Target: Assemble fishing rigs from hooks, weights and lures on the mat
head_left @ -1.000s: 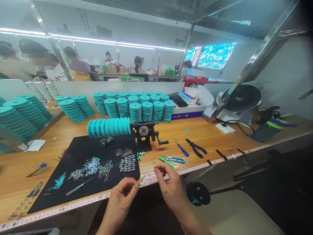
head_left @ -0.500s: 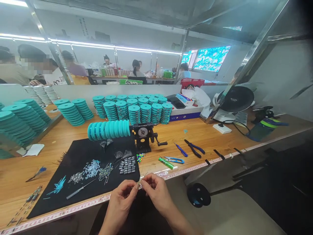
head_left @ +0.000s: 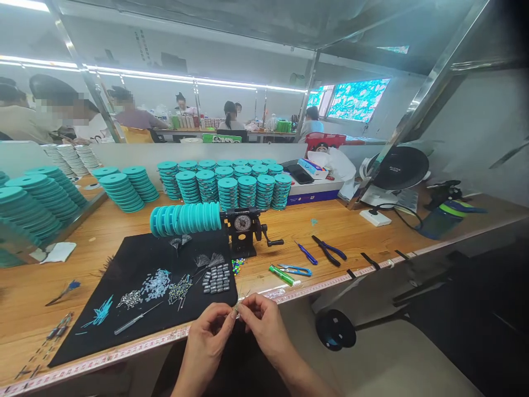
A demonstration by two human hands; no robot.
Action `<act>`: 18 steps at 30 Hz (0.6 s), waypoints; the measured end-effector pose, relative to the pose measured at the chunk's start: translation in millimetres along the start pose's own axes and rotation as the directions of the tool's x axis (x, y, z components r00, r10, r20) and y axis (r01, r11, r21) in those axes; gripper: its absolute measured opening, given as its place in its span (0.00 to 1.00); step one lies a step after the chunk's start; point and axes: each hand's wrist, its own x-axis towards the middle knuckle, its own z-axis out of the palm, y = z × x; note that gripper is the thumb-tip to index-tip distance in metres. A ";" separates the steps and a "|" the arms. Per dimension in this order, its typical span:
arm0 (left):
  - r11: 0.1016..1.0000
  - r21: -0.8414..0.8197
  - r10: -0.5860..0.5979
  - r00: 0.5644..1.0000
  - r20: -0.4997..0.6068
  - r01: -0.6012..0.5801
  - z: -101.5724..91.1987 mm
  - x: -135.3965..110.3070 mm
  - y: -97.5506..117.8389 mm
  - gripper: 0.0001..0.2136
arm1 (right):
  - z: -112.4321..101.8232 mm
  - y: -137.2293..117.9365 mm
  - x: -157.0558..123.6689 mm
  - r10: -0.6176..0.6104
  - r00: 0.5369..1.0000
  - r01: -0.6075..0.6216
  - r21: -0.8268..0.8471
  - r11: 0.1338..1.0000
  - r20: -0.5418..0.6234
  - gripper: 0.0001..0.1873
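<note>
My left hand [head_left: 210, 332] and my right hand [head_left: 265, 326] meet fingertip to fingertip at the bench's front edge. Both pinch something tiny, with thin strands poking up; the fingers mostly cover it. Just beyond lies a black mat [head_left: 136, 251]. It carries grey cylindrical weights [head_left: 216, 278], small metal pin-like parts [head_left: 180, 288], short clear tubes [head_left: 156, 284], silvery bits [head_left: 129, 299], thin blue tubes [head_left: 100, 311] and a needle-like tool with a clear handle [head_left: 136, 320]. Coloured beads [head_left: 238, 266] sit at the mat's right edge.
A hand-cranked winder [head_left: 242, 231] holds a row of teal spools [head_left: 185, 219]. Stacked teal spools [head_left: 227, 190] stand behind. To the right lie pliers [head_left: 328, 251], blue snips [head_left: 295, 270], a green tube [head_left: 281, 274] and a blue pen-like tool [head_left: 306, 253]. Co-workers sit beyond the partition.
My hands stay pinched together in nearly the same place, with only slight finger movement. The view has shifted very slightly. A co-worker at the back left has changed posture.
</note>
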 end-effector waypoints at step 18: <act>0.999 -0.042 -0.023 0.999 -0.026 0.022 -1.0 -3.9 -4.7 0.11 | 5.5 -5.6 -13.5 -0.032 0.997 0.029 -0.041 0.999 -0.075 0.14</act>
